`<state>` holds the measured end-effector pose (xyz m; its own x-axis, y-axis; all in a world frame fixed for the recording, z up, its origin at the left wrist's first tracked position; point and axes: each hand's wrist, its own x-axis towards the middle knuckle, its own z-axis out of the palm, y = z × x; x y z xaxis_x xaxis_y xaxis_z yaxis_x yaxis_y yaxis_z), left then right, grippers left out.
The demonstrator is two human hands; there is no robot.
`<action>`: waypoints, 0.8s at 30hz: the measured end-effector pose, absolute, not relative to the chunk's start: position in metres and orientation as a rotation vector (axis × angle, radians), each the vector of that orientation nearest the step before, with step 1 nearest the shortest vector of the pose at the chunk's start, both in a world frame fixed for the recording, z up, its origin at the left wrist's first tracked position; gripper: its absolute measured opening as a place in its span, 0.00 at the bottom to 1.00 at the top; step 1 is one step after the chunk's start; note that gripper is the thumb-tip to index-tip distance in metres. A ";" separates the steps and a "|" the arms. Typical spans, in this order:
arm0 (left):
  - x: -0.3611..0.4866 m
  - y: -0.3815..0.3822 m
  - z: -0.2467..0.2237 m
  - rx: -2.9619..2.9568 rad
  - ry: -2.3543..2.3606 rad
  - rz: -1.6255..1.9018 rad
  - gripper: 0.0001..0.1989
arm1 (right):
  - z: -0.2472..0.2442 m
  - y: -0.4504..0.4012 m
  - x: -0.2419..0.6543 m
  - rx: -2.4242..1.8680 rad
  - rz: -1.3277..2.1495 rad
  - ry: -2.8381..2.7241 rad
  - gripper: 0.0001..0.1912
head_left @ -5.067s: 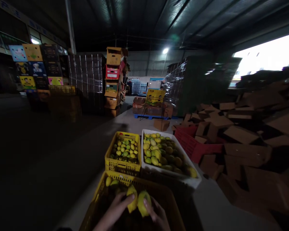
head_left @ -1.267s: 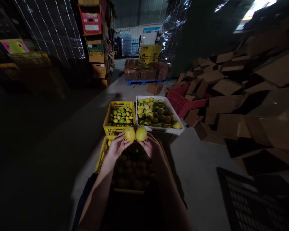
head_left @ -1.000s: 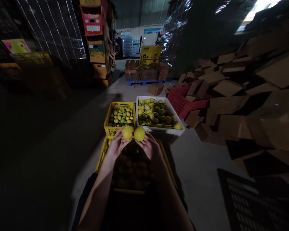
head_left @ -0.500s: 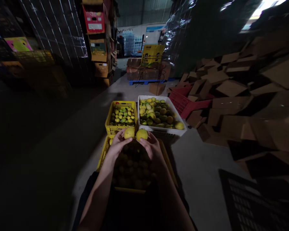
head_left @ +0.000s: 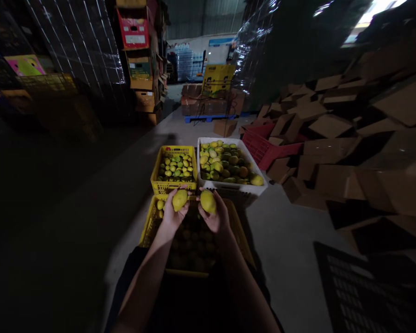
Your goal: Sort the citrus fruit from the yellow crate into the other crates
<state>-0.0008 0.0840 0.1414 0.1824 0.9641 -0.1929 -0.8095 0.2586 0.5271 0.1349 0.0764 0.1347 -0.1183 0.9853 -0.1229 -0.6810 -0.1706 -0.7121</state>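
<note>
My left hand (head_left: 173, 213) holds a yellow lemon (head_left: 180, 200), which rests toward the palm with the fingers curled round its side. In my right hand (head_left: 217, 219) is a second lemon (head_left: 208, 201), gripped between thumb and fingers. The two hands are apart, side by side above a large yellow crate (head_left: 146, 231). Many lemons lie in that crate, mostly in shadow. Just beyond stands a smaller yellow crate (head_left: 173, 186) with green and yellow lemons. To its right, a white crate (head_left: 229, 187) is heaped with larger yellow-green fruit.
Cardboard boxes (head_left: 336, 180) lie in a tumbled heap on the right, around a red crate (head_left: 263, 148). A tall stack of boxes (head_left: 138, 69) rises at the back left. Farther off is a blue pallet (head_left: 208, 119) loaded with cartons. Grey floor (head_left: 277, 240) shows beside the crates.
Both hands have turned the lemons and moved slightly apart and lower. The lemons now sit deeper in the hands, instead of being held up at the fingertips.
</note>
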 end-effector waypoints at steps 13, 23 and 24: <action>0.004 0.084 0.116 -0.026 0.400 1.396 0.18 | 0.113 0.082 0.127 -0.642 1.642 -0.287 0.07; -0.025 0.090 0.116 0.035 0.609 1.469 0.20 | 0.057 0.088 0.103 -0.865 1.672 -0.403 0.06; -0.029 0.090 0.117 0.018 0.617 1.473 0.20 | 0.052 0.088 0.100 -0.870 1.665 -0.424 0.05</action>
